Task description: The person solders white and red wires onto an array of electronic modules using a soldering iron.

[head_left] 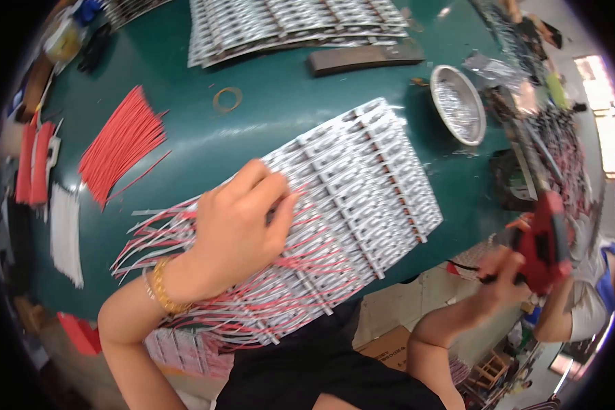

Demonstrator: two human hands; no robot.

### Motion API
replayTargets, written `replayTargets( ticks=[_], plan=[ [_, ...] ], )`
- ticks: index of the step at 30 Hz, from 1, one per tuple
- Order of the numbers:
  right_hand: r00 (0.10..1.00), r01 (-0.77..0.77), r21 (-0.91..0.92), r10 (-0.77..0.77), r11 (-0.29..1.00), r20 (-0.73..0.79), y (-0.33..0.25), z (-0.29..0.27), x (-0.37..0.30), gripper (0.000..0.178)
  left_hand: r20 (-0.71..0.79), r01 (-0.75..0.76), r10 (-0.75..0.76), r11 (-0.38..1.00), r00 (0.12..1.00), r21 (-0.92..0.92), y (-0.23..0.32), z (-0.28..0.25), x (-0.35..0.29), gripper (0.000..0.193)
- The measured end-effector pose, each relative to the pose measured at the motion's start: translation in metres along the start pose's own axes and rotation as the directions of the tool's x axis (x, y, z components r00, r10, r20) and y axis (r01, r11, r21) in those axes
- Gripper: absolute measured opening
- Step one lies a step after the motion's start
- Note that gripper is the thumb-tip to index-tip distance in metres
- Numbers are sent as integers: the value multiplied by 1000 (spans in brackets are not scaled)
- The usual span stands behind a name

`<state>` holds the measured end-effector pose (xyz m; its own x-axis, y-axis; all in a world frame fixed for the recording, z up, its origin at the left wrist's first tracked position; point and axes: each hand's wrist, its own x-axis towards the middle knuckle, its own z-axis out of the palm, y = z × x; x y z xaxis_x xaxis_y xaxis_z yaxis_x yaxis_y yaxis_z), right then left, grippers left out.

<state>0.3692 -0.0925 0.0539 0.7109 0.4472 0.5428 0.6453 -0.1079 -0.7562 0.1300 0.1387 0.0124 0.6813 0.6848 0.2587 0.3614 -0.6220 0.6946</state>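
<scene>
A panel [352, 171] of silvery-grey strips, joined in rows, lies slanted on the green table. Thin red and white wires [307, 273] stick out across its near left part. My left hand [242, 225] rests over these wires, its fingers curled and thumb drawn in; whatever it pinches is hidden. Off the table's right edge, my right hand [504, 277] is closed round a red and black handheld tool [545, 242], blurred by motion. The tool's exact kind does not show.
Cut red wires [126, 143] and white wires [66, 232] lie in bundles at left, near red-handled pliers [35, 162]. Stacked panels [287, 27] and a dark bar [362, 58] sit at the back. A metal bowl [458, 106] stands right; another person [581, 307] is beyond.
</scene>
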Motion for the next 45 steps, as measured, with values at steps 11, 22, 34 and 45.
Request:
replayTargets(
  ticks=[11, 22, 34, 45],
  plan=[
    [784, -613, 553, 347, 564, 516, -34, 20, -90, 54, 50, 132, -128, 988, 990, -84, -9, -17, 15, 9],
    [733, -501, 19, 412, 865, 541, -3, -2, -144, 90, -19, -28, 29, 999, 999, 34, -13, 5, 9, 12],
    [583, -52, -401, 354, 914, 731, -7, -13, -142, 15, -46, -71, 74, 995, 996, 64, -15, 6, 8, 13],
    [771, -509, 159, 366, 846, 522, -27, 24, -120, 82, -43, -78, 82, 993, 996, 85, -15, 8, 7, 12]
  ],
)
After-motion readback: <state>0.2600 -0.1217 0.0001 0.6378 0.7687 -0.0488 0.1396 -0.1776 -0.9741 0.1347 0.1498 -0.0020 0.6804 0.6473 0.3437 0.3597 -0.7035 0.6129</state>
